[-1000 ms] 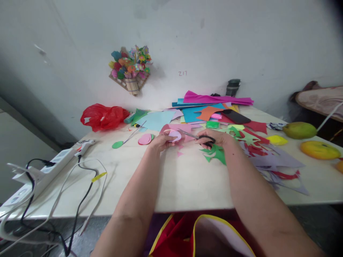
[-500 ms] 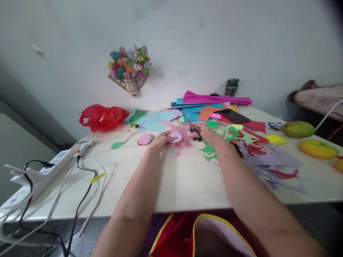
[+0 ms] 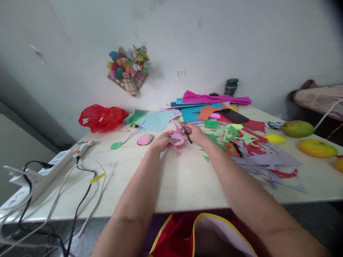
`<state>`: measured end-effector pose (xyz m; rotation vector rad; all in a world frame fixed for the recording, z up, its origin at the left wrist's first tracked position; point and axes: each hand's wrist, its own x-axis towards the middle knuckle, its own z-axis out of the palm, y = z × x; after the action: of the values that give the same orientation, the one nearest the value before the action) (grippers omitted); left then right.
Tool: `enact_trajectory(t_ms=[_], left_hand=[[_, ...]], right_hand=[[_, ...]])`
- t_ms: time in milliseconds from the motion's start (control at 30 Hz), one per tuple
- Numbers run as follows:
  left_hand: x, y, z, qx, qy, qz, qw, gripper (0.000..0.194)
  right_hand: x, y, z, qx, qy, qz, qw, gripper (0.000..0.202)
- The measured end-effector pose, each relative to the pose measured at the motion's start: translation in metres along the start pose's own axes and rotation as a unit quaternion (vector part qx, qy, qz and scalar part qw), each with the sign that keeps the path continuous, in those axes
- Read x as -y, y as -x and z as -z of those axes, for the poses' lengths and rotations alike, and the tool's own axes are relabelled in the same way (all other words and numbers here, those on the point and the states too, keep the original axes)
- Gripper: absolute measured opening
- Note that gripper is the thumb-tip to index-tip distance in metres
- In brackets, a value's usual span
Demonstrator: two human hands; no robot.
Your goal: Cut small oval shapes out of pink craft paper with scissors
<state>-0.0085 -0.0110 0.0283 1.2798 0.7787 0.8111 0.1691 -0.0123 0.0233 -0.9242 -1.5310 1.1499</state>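
My left hand (image 3: pixel 162 140) holds a pink paper piece (image 3: pixel 178 137) with a pale oval shape just above the table's middle. My right hand (image 3: pixel 197 135) grips black-handled scissors (image 3: pixel 187 134), and their blades meet the pink paper. Both hands are close together, almost touching. A pink oval cutout (image 3: pixel 144 139) and a green oval cutout (image 3: pixel 117 145) lie on the table to the left of my left hand. Green paper scraps (image 3: pixel 205 156) lie beside my right wrist.
Coloured paper sheets (image 3: pixel 193 110) pile at the back, scraps (image 3: pixel 268 157) spread to the right. A black phone (image 3: pixel 235 116), a red plastic bag (image 3: pixel 100 117), two mangoes (image 3: pixel 317 148), and a power strip with cables (image 3: pixel 50 171) at the left edge. A paper flower bouquet (image 3: pixel 128 69) hangs on the wall.
My right hand with the scissors moved left toward my left hand, and the scissors turned from lying sideways to pointing at the pink paper. The left hand stayed nearly still.
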Motion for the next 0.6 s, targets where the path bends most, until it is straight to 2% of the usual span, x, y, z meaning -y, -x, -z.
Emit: enact_trajectory(t_ms=[167, 367, 600], left_hand=[[-0.001, 0.0, -0.003, -0.011, 0.005, -0.006, 1.0, 0.035], [-0.001, -0.005, -0.012, -0.066, 0.065, -0.006, 0.996, 0.02], [0.012, -0.015, -0.019, -0.112, 0.14, -0.046, 0.983, 0.026]], right_hand=[[0.005, 0.001, -0.005, -0.048, 0.013, -0.007, 0.999, 0.052], [0.008, -0.001, -0.01, -0.135, 0.018, -0.017, 0.991, 0.047], [0.013, 0.0, -0.017, -0.232, -0.064, -0.017, 0.971, 0.049]])
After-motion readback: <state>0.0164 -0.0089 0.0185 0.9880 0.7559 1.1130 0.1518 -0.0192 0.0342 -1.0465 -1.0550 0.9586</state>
